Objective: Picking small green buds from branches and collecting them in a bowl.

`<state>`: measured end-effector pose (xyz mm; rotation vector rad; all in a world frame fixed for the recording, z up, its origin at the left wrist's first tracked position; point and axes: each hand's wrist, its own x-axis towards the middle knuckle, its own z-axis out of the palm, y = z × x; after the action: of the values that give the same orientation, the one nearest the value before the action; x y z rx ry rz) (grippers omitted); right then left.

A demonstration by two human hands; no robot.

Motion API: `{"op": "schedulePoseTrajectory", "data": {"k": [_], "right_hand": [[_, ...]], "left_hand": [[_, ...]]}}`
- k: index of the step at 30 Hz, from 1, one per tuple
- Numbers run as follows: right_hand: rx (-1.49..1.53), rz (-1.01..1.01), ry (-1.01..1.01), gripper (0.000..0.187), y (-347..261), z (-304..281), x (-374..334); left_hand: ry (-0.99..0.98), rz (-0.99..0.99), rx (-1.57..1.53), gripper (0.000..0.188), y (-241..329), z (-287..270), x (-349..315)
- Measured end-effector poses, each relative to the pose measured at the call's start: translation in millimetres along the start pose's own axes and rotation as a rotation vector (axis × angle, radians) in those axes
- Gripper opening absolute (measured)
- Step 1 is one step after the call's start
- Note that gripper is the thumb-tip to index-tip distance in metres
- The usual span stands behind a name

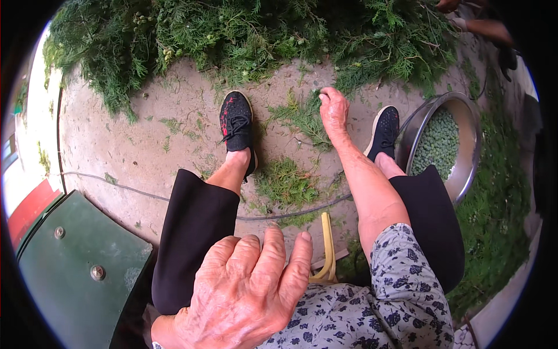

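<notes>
My left hand (247, 285) is raised close in front of me, its back showing. Its fingers are loosely bent with small gaps between them, and nothing shows in it. Farther forward, my right hand (333, 113) hovers over the concrete between my shoes, fingers curled in and tips together. Whether a small thing is pinched there I cannot make out. Just left of it, a green conifer sprig (302, 119) lies on the ground. Beyond both hands spreads a large heap of conifer branches (250, 38), with some small pale-green cones among them.
Right of my right shoe (384, 131), a metal basin (472, 125) holds many small green cones (437, 142). Clippings (288, 183) and a dark cable (119, 185) lie on the ground. A green box-like thing (64, 264) stands at left. Another person's arm (488, 30) shows at far right.
</notes>
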<state>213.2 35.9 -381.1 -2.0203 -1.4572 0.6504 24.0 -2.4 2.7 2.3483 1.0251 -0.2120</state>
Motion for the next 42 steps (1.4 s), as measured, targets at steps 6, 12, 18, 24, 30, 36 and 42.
{"op": "schedulePoseTrajectory", "data": {"k": [6, 12, 18, 24, 30, 36, 42], "right_hand": [[-0.224, 0.095, -0.119, 0.022, 3.0, 14.1, 16.1], [0.565, 0.478, -0.286, 0.018, -21.3, -17.6, -1.6], [1.463, 0.668, -0.208, 0.027, 6.2, -32.7, 9.4], [0.608, 0.524, 0.027, 0.015, 35.5, -13.8, 76.0], [-0.274, -0.157, 0.146, 0.01, 65.0, 0.1, 83.5], [1.17, 0.585, -0.137, 0.021, 13.7, -27.0, 44.7], [1.155, 0.397, -0.315, 0.017, -65.8, -72.0, -3.5]], "left_hand": [[0.166, 0.08, -0.004, 0.046, -9.8, 19.7, -10.8], [0.131, 0.037, -0.053, 0.047, -8.1, 13.5, -12.0], [0.112, 0.092, -0.005, 0.047, -9.0, 11.2, -13.8], [0.072, 0.118, -0.005, 0.051, -8.6, 14.5, -9.4], [-0.042, 0.106, -0.042, 0.05, -7.4, 4.8, -2.0], [-0.076, 0.045, -0.054, 0.049, -5.0, -3.9, -2.5], [0.054, -0.139, 0.145, 0.048, -15.0, 13.2, 2.0]]}}
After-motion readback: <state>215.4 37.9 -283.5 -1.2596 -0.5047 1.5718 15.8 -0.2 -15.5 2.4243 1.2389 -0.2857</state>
